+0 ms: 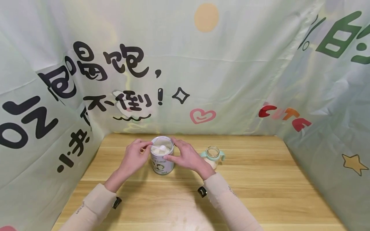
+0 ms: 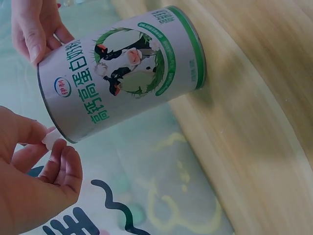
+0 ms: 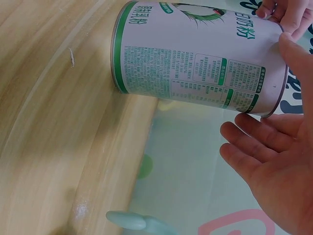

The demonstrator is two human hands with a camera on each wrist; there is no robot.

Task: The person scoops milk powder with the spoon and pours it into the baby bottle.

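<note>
A milk powder can (image 1: 156, 159) with its top off stands upright on the table, with pale powder (image 1: 157, 151) inside. At its left rim my left hand (image 1: 134, 157) pinches the handle of a white scoop (image 1: 162, 148); the scoop's bowl is over the powder within the can. In the left wrist view, the handle's end (image 2: 50, 139) shows between thumb and fingers. My right hand (image 1: 185, 155) holds the can near the top, its thumb at the front rim and its fingers around the right side. Green lettering and a cow picture (image 2: 132, 61) mark the can.
Right of the can, just beyond my right wrist, a glass bottle (image 1: 213, 151) with a mint-green handled collar stands uncapped with pale contents low inside. The wooden table (image 1: 260, 192) is bounded at the back and sides by printed fabric (image 1: 231, 80).
</note>
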